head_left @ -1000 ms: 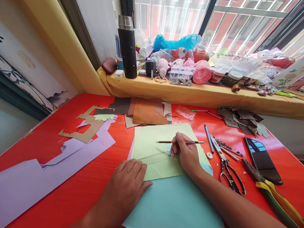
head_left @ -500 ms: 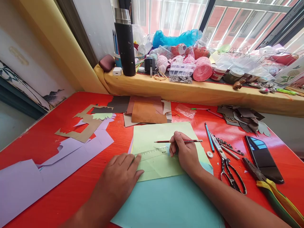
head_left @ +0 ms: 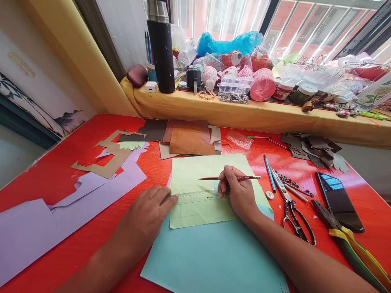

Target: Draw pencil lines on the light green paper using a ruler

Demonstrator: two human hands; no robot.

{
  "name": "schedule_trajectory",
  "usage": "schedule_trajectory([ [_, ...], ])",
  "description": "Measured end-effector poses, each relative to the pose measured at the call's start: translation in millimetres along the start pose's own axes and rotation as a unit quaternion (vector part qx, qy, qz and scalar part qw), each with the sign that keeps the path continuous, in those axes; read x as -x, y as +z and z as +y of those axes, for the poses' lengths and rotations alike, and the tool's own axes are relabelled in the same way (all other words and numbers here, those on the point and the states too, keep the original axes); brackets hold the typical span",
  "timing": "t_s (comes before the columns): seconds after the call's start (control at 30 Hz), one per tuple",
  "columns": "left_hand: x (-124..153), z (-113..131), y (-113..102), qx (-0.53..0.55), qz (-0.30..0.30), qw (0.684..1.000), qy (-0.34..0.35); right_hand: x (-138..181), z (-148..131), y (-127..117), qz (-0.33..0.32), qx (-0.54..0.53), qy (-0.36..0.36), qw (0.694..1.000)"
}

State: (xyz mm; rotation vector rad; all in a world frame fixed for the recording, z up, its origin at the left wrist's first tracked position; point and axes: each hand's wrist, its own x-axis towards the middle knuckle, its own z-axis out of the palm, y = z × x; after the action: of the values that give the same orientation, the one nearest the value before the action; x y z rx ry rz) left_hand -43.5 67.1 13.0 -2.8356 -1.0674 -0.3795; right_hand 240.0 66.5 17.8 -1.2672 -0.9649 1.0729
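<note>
A clear plastic ruler (head_left: 195, 193) lies across a pale green sheet of paper (head_left: 195, 215) marked with thin pencil lines. My left hand (head_left: 149, 207) grips the ruler's left end at the sheet's left edge. In my right hand (head_left: 236, 189) a red-and-black pencil (head_left: 209, 178) is held nearly level, its tip pointing left above the paper. The lower fingers of that hand rest by the ruler's right end. Beneath the green sheet is a larger blue-green sheet (head_left: 210, 256).
Right of the paper lie scissors (head_left: 285, 195), a blue pen (head_left: 269, 173), pliers (head_left: 342, 232) and a phone (head_left: 339, 201). Purple paper (head_left: 76, 219) and a brown cutout (head_left: 113, 165) spread leftward. Leather pieces (head_left: 192, 142) sit behind. A black thermos (head_left: 163, 57) stands on the crowded sill.
My left hand has shifted left to the ruler's end, and the ruler now lies more level. The right hand with the pencil has hardly moved. The view has tilted slightly.
</note>
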Motion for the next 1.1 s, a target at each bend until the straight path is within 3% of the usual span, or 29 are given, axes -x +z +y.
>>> schedule_trajectory([
  [0.33, 1, -1, -3, -0.018, 0.004, 1.000, -0.005, -1, 1, -1, -0.006, 0.000, 0.001, 1.000],
  [0.5, 4, 9, 5, 0.011, 0.016, 0.998, 0.053, -1, 1, 0, -0.008, 0.003, -0.001, 1.000],
  [0.7, 6, 24, 19, 0.056, 0.037, 0.995, 0.076, 0, 0, 0, -0.014, 0.007, -0.002, 1.000],
  [0.93, 1, 23, 13, 0.080, 0.047, 0.995, 0.046, 1, -2, 1, -0.016, 0.012, 0.002, 1.000],
  [1.1, 1, 19, 21, 0.081, 0.029, 0.996, 0.036, 1, -2, 1, -0.020, 0.017, 0.004, 1.000],
])
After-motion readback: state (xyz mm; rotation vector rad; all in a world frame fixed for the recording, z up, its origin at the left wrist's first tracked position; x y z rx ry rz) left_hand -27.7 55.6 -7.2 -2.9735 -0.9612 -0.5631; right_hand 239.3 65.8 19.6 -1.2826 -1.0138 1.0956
